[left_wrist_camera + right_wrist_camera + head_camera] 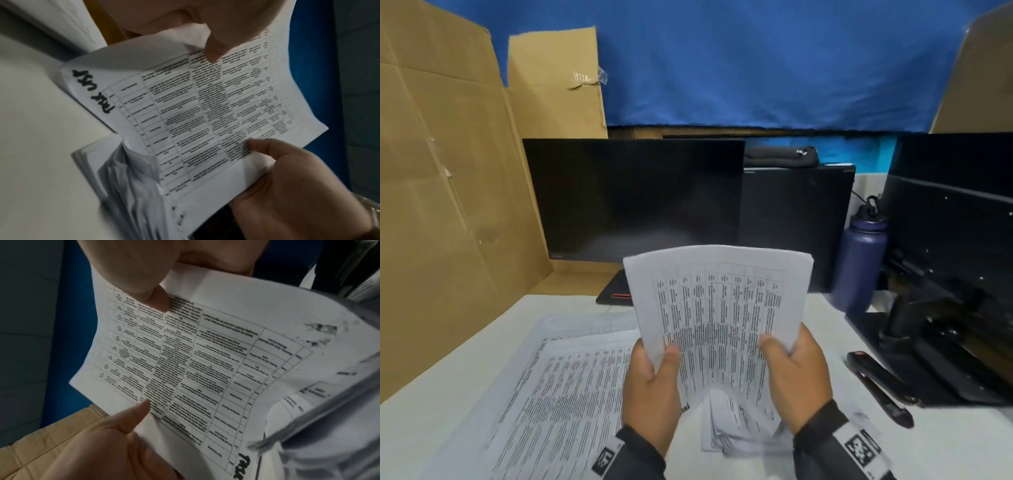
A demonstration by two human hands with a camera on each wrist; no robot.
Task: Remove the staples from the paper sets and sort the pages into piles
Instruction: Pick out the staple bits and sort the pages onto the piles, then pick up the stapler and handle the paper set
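Both hands hold one paper set point(719, 308) upright above the white table point(421, 428). It is printed with a table and bows between the hands. My left hand point(654, 380) grips its lower left edge, thumb on the front. My right hand point(791, 370) grips the lower right edge the same way. In the left wrist view the sheet point(205, 113) bears handwritten black letters near one edge, and my left thumb point(213, 48) presses on it. The right wrist view shows the right thumb point(156, 300) on the page point(205, 361). No staple is visible.
A spread pile of printed pages point(558, 394) lies on the table at left, and a thicker stack point(732, 428) sits under my hands. A black stapler-like tool point(876, 387) lies at right. Behind stand a dark monitor point(633, 198), a blue bottle point(859, 263), a second monitor's stand point(928, 325) and cardboard point(441, 205).
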